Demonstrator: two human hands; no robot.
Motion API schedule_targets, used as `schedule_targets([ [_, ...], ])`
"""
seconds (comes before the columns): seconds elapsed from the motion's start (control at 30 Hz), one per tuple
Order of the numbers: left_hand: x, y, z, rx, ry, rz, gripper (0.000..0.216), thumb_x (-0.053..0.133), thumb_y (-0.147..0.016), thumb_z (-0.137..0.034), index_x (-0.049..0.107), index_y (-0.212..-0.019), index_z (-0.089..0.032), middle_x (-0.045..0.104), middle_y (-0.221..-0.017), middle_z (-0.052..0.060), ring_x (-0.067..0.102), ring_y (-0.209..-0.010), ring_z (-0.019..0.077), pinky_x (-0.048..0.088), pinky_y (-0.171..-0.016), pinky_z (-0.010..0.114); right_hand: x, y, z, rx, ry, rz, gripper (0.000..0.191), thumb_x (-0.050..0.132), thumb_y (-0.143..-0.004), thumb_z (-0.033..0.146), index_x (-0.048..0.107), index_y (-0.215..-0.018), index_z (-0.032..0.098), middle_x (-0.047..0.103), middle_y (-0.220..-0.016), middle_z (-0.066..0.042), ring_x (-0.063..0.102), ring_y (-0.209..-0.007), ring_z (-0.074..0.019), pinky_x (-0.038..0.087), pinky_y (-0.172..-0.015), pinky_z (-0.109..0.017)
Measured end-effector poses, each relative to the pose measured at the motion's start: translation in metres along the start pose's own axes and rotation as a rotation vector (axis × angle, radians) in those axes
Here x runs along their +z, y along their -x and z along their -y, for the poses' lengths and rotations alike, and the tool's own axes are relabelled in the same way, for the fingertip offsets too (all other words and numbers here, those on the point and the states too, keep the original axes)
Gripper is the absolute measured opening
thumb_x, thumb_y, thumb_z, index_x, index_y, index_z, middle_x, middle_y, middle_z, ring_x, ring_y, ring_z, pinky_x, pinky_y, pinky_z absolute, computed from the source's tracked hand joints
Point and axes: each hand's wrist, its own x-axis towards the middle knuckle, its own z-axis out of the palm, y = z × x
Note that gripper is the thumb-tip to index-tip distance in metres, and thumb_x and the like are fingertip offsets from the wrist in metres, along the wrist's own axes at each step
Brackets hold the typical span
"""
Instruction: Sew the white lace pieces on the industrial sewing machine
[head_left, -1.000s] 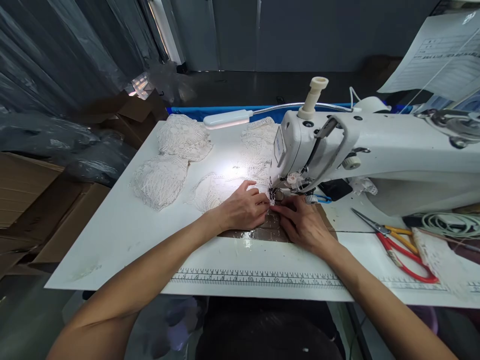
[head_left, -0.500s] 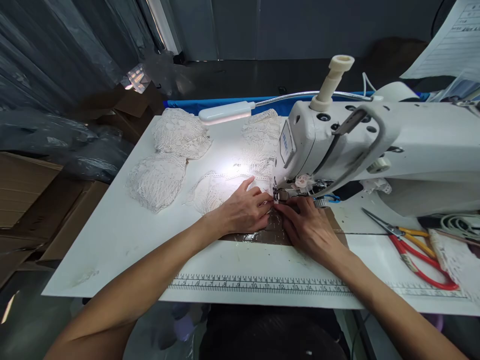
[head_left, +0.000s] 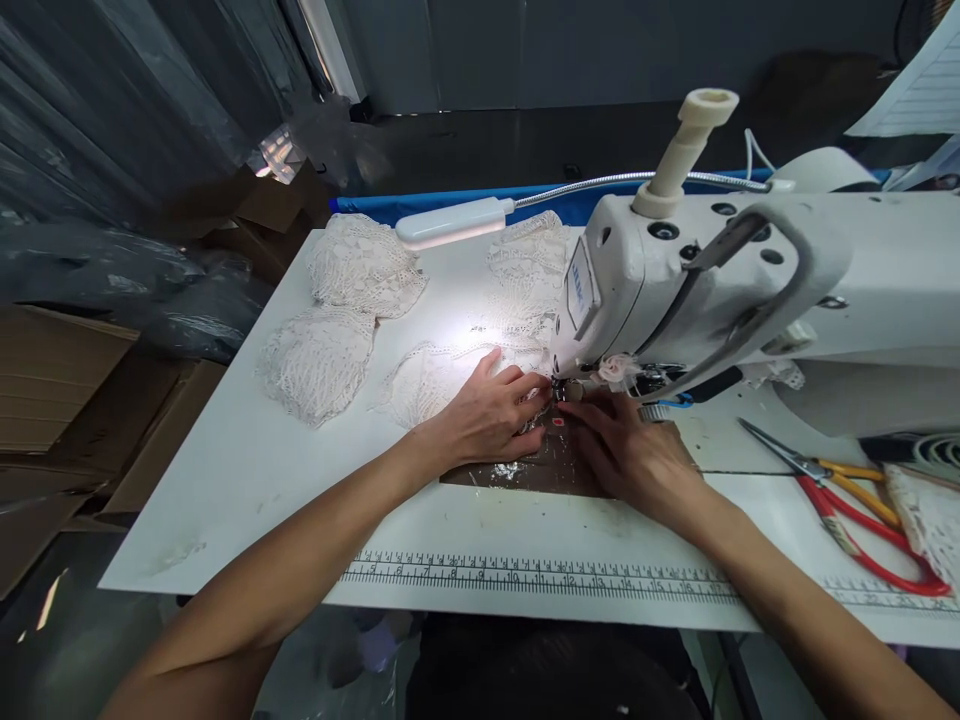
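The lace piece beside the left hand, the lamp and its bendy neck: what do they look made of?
Lace piece: matt, off-white openwork fabric, judging by its net-like pattern; whether cotton or synthetic, I can't tell. Lamp: probably smooth white plastic, from its even, moulded-looking casing. Bendy neck: most likely bright metal, as its ribbed surface glints.

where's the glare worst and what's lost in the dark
Head view: glare bleaches the white tabletop and white lace fabric near the slim white lamp; head view: glints on the shiny brown sheet; head view: black clothing nearly featureless in shadow.
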Motion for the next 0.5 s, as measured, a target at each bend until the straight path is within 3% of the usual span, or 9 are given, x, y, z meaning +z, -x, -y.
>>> schedule_targets([
  [0.13,0.0,-0.001,0.002,0.008,-0.029,0.022,0.038,0.043,-0.094,-0.042,0.058,-0.115,-0.015,0.058,-0.109,0.01,0.053,-0.083,0.0203,0.04,-0.087,0.047,-0.005,-0.01,-0.025,0.07,-0.34,0.029,0.027,0.039,-0.094,0.031,0.063,-0.1,0.021,0.064,-0.092,-0.008,0.06,-0.087,-0.0247,0.049,-0.077,-0.038],
  [0.23,-0.001,-0.002,0.003,0.004,-0.04,0.023,0.04,0.041,-0.094,-0.043,0.058,-0.117,-0.015,0.058,-0.107,0.009,0.053,-0.082,0.0201,0.04,-0.085,0.045,-0.004,-0.017,-0.036,0.097,-0.41,-0.047,0.028,0.038,-0.094,0.033,0.061,-0.085,0.021,0.063,-0.083,-0.007,0.06,-0.086,-0.0252,0.048,-0.08,-0.039],
  [0.5,-0.003,-0.002,0.0,-0.043,-0.031,0.068,0.04,0.038,-0.096,-0.04,0.059,-0.116,-0.014,0.057,-0.112,0.011,0.053,-0.087,0.0209,0.039,-0.086,0.044,-0.006,-0.001,-0.027,0.166,-0.369,-0.035,0.038,0.052,-0.089,0.049,0.055,-0.115,0.02,0.06,-0.102,-0.01,0.058,-0.098,-0.0279,0.05,-0.079,-0.04],
])
